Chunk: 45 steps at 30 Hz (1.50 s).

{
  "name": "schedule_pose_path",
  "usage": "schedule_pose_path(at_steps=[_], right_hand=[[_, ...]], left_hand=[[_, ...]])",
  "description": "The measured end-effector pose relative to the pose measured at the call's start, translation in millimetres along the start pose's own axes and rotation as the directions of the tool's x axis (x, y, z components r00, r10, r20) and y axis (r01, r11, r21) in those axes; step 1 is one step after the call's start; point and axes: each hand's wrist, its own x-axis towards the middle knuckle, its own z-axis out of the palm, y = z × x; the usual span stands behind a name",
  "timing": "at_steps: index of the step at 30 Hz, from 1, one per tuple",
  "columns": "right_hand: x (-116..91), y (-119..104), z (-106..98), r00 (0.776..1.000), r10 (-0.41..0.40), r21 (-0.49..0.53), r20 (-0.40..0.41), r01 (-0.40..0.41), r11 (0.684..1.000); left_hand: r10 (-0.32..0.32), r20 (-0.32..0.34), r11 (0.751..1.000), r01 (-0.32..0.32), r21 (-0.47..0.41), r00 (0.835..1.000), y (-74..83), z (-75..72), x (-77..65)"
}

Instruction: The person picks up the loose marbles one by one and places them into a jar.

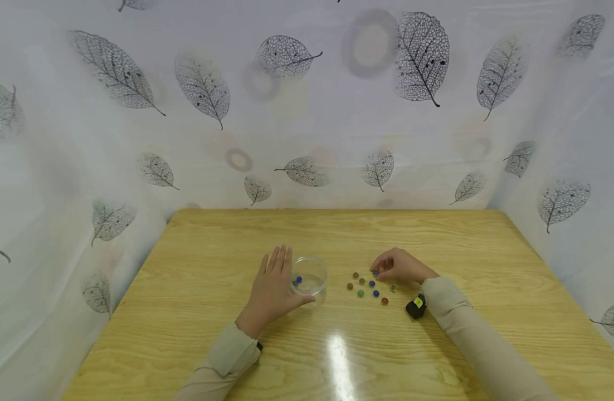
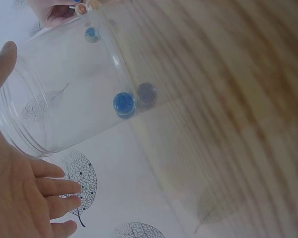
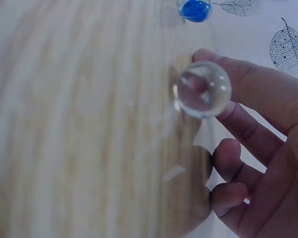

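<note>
A clear round jar (image 1: 314, 278) stands upright on the table, with blue marbles (image 2: 124, 104) at its bottom. My left hand (image 1: 271, 292) lies along the jar's left side, its fingers straight and the thumb stretched across the front near the rim. To the right of the jar, several loose glass marbles are scattered, among them a green marble (image 1: 360, 293) and an amber marble (image 1: 384, 301). My right hand (image 1: 399, 265) reaches down at their far right side, thumb and forefinger pinching a bluish marble (image 1: 375, 273). A clear marble (image 3: 203, 90) partly hides these fingertips in the right wrist view.
The wooden table (image 1: 227, 234) backs onto a pale curtain (image 1: 307, 128) printed with leaves, which also hangs at both sides. A small black device (image 1: 415, 307) is worn at my right wrist. The loose marbles lie close together beside the jar.
</note>
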Motion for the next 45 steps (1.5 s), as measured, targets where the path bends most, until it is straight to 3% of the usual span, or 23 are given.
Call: schedule_pose_path(at_steps=[32, 40, 45], right_hand=[[-4.2, 1.4, -2.8, 1.000, 0.006, -0.054, -0.020, -0.008, 0.999], [-13.5, -3.4, -9.6, 0.994, 0.064, -0.080, -0.093, -0.072, 0.994], [-19.8, -11.8, -20.1, 0.992, 0.028, -0.116, -0.121, -0.042, 0.992]], left_hand=[[-0.005, 0.002, 1.000, 0.005, 0.002, 1.000, 0.0, 0.6, -0.8], [-0.008, 0.006, 1.000, 0.008, 0.013, 1.000, -0.5, 2.7, -0.5], [-0.010, 0.001, 1.000, 0.010, 0.021, 1.000, 0.1, 2.8, -0.3]])
